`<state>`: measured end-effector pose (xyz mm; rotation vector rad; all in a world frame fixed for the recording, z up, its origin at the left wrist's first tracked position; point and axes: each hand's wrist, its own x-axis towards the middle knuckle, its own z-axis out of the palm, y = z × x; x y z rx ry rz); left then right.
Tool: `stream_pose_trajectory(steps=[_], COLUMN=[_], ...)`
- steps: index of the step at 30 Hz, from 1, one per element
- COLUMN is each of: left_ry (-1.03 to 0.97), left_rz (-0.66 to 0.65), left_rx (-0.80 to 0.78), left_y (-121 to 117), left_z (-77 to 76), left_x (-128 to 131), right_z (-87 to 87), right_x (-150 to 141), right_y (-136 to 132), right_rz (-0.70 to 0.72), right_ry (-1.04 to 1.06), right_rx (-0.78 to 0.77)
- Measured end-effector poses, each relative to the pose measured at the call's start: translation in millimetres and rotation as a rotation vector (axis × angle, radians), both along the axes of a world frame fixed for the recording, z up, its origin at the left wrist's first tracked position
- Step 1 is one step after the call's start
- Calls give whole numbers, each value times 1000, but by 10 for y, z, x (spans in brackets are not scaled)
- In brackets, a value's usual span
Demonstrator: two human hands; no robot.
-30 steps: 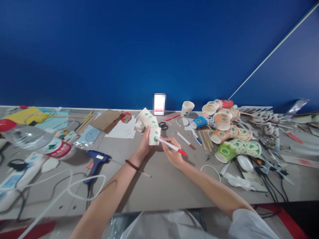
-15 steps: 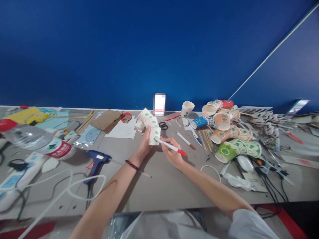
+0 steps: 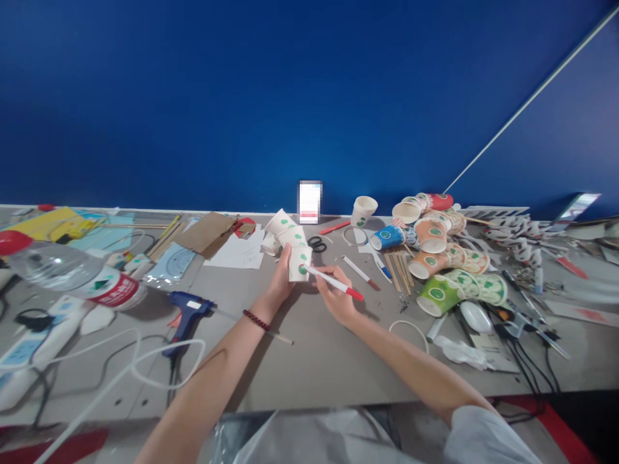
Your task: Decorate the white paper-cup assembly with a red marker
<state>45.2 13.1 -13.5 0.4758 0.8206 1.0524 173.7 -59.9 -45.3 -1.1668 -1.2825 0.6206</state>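
A flat blue wall (image 3: 309,103) stands beyond the fingers of the left hand (image 3: 279,283) and the right hand (image 3: 336,299), and below them spreads a grey tabletop (image 3: 309,370). Far to the left of the left fingers is a clear plastic bottle with red cap (image 3: 60,267). To the right of the right fingers lie colourful printed paper cups (image 3: 440,295). A curved row of white paper cups with green leaf print (image 3: 291,237) is in the left hand, whose fingers are clamped on it. Left of these fingers lies a dark blue glue gun (image 3: 187,319). The right fingers are closed around a slim white marker with red end (image 3: 333,280); it points at the nearest cup (image 3: 298,256), but whether the tip touches, one cannot tell. Black scissors (image 3: 318,244) lie just beyond the fingers.
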Motion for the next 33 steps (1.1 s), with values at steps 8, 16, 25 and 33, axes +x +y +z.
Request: stream_pose_trajectory(steps=[8,16,25,33], left_ry=[-26,-34,-24,-43], left_rz=[-10,-13,-23,-36], left_rx=[-2,27,40,36], left_y=[23,26,27,21], left_z=[-54,-103,-114,-125], left_x=[-1,-7,1,-6], right_z=[-14,-21,-15,-53], right_x=[-6,11,9,11], right_y=[-1,-1,-5,9], right_rz=[4,45,73,99], right_ry=[26,18,40,61], right_rx=[-3,-16,-17,-8])
